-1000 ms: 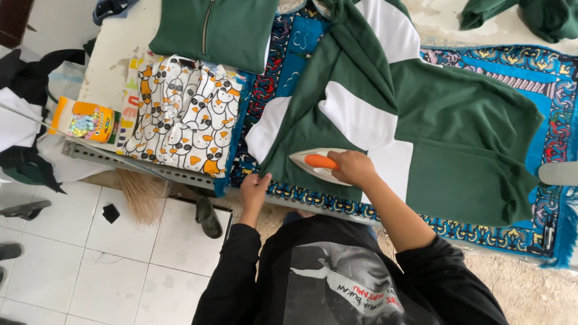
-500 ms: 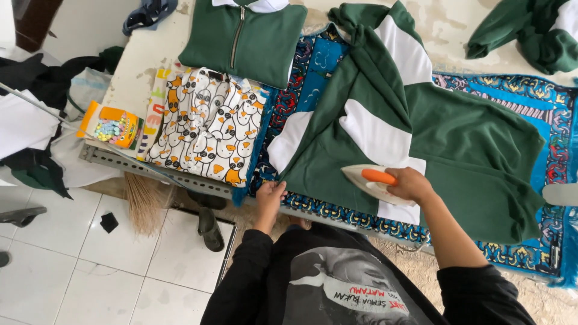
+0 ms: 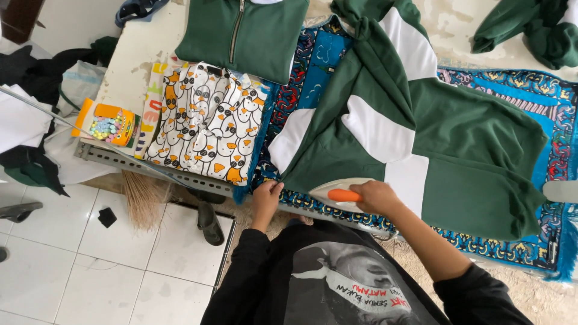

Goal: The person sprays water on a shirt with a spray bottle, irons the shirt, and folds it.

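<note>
1. Here the iron (image 3: 337, 191), white with an orange handle, sits on the near hem of the green-and-white garment (image 3: 421, 144), close to the bench's front edge.
2. The right hand (image 3: 373, 197) is wrapped shut around the iron's handle; the left hand (image 3: 267, 195) pinches the garment's hem at the bench edge, fingers closed on the cloth.
3. The garment lies spread over a blue patterned mat (image 3: 542, 102) that covers the right part of the bench; its upper part is bunched toward the far edge.
4. Left of it lies a folded penguin-print cloth (image 3: 208, 123), and beyond that a folded green zip jacket (image 3: 244, 33) near the far edge.
5. A yellow box (image 3: 108, 123) sits at the left edge; another green garment (image 3: 530, 27) lies at the far right corner.
6. Risks, as I judge them: the left fingers sit near the iron's tip, so a push leftward could burn them; the iron is near the front edge and could slip off; resting too long on one spot could scorch the cloth; loose folds could be pressed into creases.
</note>
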